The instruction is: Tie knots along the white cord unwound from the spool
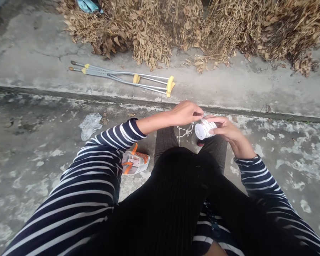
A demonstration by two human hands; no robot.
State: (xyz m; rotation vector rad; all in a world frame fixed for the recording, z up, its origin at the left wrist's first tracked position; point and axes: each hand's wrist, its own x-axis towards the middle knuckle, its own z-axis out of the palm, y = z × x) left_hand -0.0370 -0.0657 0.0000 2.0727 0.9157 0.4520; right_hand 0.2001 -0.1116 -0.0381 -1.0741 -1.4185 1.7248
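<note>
My right hand [228, 131] grips a white spool [200, 132] by its side, with the round end facing left toward me. Thin white cord is wound on it. Just left of the spool, my left hand [186, 113] is closed in a pinch on the cord near the spool's top. A knotted or braided length of white cord [186, 132] dangles below my left hand, over the gap between my knees. The exact spot where the fingertips meet the cord is small and partly hidden.
A pair of crutches [120, 76] with yellow pads lies on the raised concrete ledge [229, 90]. Dried leaves and stalks [160, 28] are heaped behind. A bag with orange handles [142, 164] stands by my left leg, and a clear plastic bag [90, 125] lies farther left.
</note>
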